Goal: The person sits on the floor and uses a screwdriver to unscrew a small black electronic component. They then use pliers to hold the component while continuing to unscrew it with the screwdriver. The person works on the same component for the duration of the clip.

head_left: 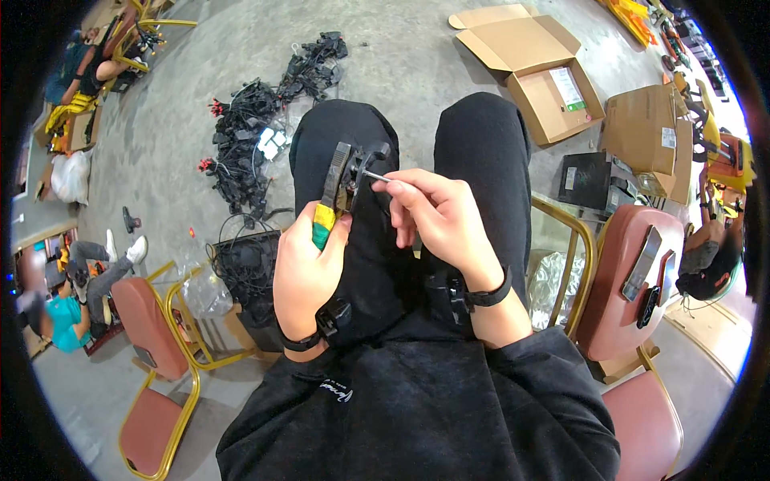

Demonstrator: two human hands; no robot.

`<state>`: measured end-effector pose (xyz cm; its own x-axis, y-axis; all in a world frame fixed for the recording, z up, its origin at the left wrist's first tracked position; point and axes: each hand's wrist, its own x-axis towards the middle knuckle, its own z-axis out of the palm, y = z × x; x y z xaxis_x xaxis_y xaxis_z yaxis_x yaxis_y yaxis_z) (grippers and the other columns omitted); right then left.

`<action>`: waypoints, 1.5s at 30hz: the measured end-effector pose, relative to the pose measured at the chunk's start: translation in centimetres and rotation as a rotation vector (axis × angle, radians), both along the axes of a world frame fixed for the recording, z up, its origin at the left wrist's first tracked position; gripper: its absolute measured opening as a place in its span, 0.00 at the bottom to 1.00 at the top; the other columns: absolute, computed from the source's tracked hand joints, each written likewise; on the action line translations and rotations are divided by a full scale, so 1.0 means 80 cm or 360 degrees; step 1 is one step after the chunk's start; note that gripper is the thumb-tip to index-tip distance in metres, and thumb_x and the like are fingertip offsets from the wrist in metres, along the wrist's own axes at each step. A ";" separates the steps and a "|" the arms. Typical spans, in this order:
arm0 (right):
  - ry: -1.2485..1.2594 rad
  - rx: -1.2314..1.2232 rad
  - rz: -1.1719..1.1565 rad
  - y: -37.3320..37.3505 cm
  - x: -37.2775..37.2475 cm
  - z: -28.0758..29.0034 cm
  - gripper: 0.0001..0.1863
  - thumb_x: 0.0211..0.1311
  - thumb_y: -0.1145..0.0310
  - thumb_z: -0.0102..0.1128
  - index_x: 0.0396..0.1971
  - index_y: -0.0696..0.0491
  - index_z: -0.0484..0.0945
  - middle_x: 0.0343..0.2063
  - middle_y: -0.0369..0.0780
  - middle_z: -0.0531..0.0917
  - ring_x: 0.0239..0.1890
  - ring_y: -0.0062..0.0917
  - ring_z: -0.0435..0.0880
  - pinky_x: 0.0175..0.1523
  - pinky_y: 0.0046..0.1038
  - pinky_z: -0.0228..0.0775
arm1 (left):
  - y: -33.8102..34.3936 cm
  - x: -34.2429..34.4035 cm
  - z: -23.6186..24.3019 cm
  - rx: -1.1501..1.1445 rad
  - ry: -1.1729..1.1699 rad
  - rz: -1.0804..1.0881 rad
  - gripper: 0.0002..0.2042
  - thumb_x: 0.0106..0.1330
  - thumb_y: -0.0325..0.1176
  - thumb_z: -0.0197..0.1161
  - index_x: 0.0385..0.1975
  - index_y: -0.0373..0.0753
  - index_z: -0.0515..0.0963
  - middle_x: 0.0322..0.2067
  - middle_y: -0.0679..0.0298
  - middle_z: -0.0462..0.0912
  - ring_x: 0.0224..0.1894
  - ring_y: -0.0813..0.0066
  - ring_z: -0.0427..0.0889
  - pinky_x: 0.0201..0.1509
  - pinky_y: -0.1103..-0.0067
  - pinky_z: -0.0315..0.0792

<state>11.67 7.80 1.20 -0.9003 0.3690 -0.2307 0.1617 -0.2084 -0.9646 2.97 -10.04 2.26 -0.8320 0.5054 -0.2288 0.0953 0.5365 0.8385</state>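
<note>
Over my left thigh, my left hand [306, 260] is closed around a yellow-and-green handled tool [322, 220]. A black ridged part rises above the handle, and a black bracket-like piece [370, 160] sits beside it. How these join, I cannot make out. My right hand [437, 212] pinches a thin metal rod [377, 176] between thumb and fingers. Its tip meets the black piece from the right. Whatever part of the rod lies inside my fingers is hidden. Each wrist wears a black strap with a small black device.
Tangled black cables and devices [241, 152] lie on the concrete floor ahead to the left. An open cardboard box [553, 104] lies ahead to the right. Brown padded chairs stand on both sides; phones [642, 264] rest on the right one. Other people sit far left and right.
</note>
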 end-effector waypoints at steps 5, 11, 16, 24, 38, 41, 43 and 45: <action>0.0053 0.0287 -0.0053 0.003 -0.001 -0.007 0.08 0.70 0.70 0.62 0.40 0.59 0.84 0.21 0.38 0.82 0.20 0.18 0.81 0.27 0.23 0.73 | -0.001 0.003 -0.006 0.0011 0.0061 0.0004 0.12 0.68 0.34 0.65 0.37 0.30 0.75 0.24 0.47 0.79 0.27 0.49 0.81 0.33 0.67 0.73; 0.0424 0.1040 -0.0175 0.006 -0.003 -0.013 0.06 0.65 0.71 0.67 0.39 0.55 0.85 0.31 0.41 0.82 0.28 0.28 0.82 0.33 0.27 0.74 | 0.000 0.003 0.001 -0.0025 0.0010 0.0018 0.13 0.68 0.35 0.65 0.39 0.29 0.76 0.26 0.46 0.81 0.29 0.47 0.82 0.35 0.67 0.73; 0.0557 0.1390 -0.0206 0.006 -0.006 -0.017 0.10 0.57 0.73 0.71 0.40 0.53 0.85 0.34 0.39 0.80 0.31 0.31 0.81 0.36 0.29 0.74 | 0.001 0.005 0.001 -0.0040 0.0056 0.0039 0.13 0.68 0.35 0.65 0.39 0.29 0.76 0.26 0.46 0.80 0.29 0.47 0.82 0.35 0.67 0.73; 0.0624 0.1613 -0.0240 0.007 -0.007 -0.020 0.16 0.50 0.77 0.73 0.42 0.52 0.85 0.36 0.40 0.80 0.36 0.33 0.81 0.40 0.32 0.75 | 0.001 0.005 0.003 -0.0023 0.0061 0.0027 0.12 0.69 0.35 0.64 0.38 0.30 0.75 0.27 0.46 0.81 0.30 0.45 0.82 0.35 0.66 0.74; 0.0579 0.1500 -0.0242 0.003 -0.007 -0.021 0.12 0.56 0.72 0.71 0.41 0.52 0.85 0.29 0.37 0.79 0.29 0.30 0.82 0.33 0.30 0.74 | 0.005 0.005 0.009 -0.0168 0.0102 0.0005 0.14 0.69 0.36 0.65 0.41 0.29 0.76 0.30 0.43 0.82 0.34 0.41 0.83 0.37 0.64 0.74; 0.0475 0.1418 -0.0193 0.002 -0.006 -0.020 0.08 0.62 0.70 0.67 0.40 0.53 0.84 0.23 0.38 0.80 0.24 0.31 0.82 0.30 0.29 0.74 | 0.002 0.005 0.006 -0.0185 0.0129 -0.0022 0.10 0.71 0.34 0.63 0.40 0.31 0.76 0.28 0.56 0.83 0.31 0.65 0.83 0.37 0.74 0.75; 0.0198 0.0856 -0.0090 -0.001 -0.002 -0.013 0.06 0.66 0.70 0.64 0.40 0.54 0.84 0.21 0.39 0.80 0.23 0.31 0.82 0.30 0.28 0.74 | 0.001 0.005 0.005 -0.0210 0.0158 -0.0041 0.08 0.73 0.32 0.63 0.39 0.32 0.76 0.27 0.63 0.84 0.29 0.78 0.82 0.37 0.79 0.75; -0.0038 0.0426 -0.0006 -0.001 -0.001 -0.002 0.06 0.69 0.70 0.62 0.40 0.55 0.83 0.20 0.40 0.81 0.23 0.33 0.83 0.31 0.28 0.75 | 0.003 0.005 0.006 -0.0235 0.0165 -0.0062 0.08 0.73 0.32 0.63 0.39 0.32 0.76 0.27 0.63 0.83 0.29 0.78 0.82 0.37 0.79 0.75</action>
